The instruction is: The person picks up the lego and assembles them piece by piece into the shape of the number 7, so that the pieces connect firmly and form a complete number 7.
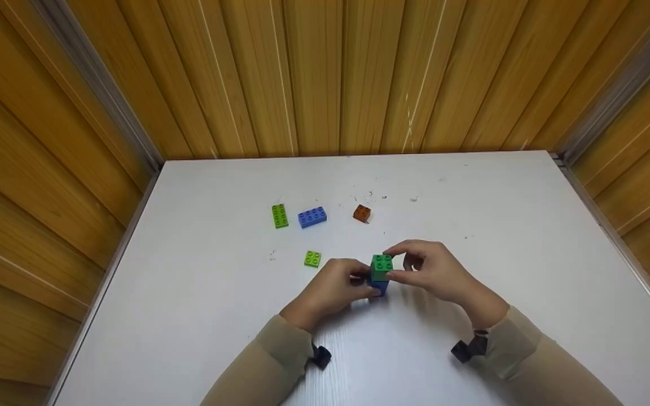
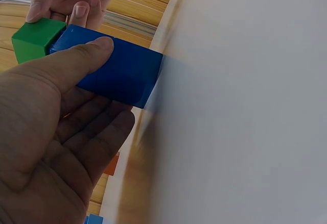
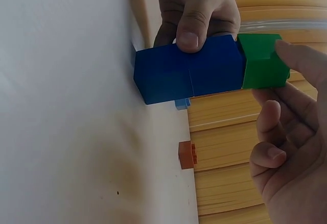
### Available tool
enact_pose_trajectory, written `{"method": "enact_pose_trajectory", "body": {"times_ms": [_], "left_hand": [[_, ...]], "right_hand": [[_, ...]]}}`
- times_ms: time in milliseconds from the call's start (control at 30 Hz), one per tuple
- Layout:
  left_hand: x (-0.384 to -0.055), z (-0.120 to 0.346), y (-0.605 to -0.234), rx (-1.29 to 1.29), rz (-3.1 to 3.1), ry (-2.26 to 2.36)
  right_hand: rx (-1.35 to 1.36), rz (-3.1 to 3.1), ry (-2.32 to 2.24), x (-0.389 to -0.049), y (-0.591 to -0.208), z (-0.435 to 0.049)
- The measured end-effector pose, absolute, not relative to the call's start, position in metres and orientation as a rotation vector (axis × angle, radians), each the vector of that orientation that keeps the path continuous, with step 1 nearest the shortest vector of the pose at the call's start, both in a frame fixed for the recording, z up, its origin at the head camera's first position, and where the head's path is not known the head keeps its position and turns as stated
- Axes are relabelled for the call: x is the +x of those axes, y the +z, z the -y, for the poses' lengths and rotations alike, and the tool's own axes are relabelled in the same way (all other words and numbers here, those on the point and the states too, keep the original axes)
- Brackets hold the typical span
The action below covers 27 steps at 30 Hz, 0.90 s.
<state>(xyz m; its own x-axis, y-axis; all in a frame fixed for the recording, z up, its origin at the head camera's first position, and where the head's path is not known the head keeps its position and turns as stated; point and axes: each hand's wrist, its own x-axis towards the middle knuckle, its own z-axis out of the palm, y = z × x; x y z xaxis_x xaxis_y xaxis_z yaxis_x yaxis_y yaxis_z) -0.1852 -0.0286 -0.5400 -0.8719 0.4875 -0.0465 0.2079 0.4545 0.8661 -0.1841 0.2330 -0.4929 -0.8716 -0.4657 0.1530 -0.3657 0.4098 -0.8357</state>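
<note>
Two blue bricks [image 3: 168, 76] form an upright stack on the table, and a green brick [image 1: 382, 267] sits at its top end. The left hand [image 1: 336, 285] grips the blue stack from the left, its thumb flat across one face in the left wrist view. From the right, the right hand [image 1: 435, 273] pinches the green brick between thumb and index finger. A thin dark seam shows between green and blue; whether they are fully joined I cannot tell. Both wrist views show the stack sideways, with the blue end [image 2: 138, 78] against the white surface.
Beyond the hands on the white table [image 1: 201, 316] lie a lime eight-stud brick [image 1: 280, 216], a blue eight-stud brick [image 1: 312, 217] and a brown brick [image 1: 361, 213]. A small lime brick [image 1: 312, 259] lies just past the left hand. Wood-look panels [image 1: 313, 79] wall the table's back and sides.
</note>
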Motion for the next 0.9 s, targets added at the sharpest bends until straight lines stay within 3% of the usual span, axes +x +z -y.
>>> {"method": "enact_pose_trajectory", "body": {"times_ms": [600,900], "left_hand": [[-0.186,0.028,-0.542,0.602,-2.423,1.379],[-0.185,0.029,-0.539,0.590,-2.415,1.391]], "right_hand": [[-0.915,-2.625,-1.493,-0.180,-0.500,-0.228],[-1.147,-2.691,-1.422,-0.185,-0.506,-0.228]]}}
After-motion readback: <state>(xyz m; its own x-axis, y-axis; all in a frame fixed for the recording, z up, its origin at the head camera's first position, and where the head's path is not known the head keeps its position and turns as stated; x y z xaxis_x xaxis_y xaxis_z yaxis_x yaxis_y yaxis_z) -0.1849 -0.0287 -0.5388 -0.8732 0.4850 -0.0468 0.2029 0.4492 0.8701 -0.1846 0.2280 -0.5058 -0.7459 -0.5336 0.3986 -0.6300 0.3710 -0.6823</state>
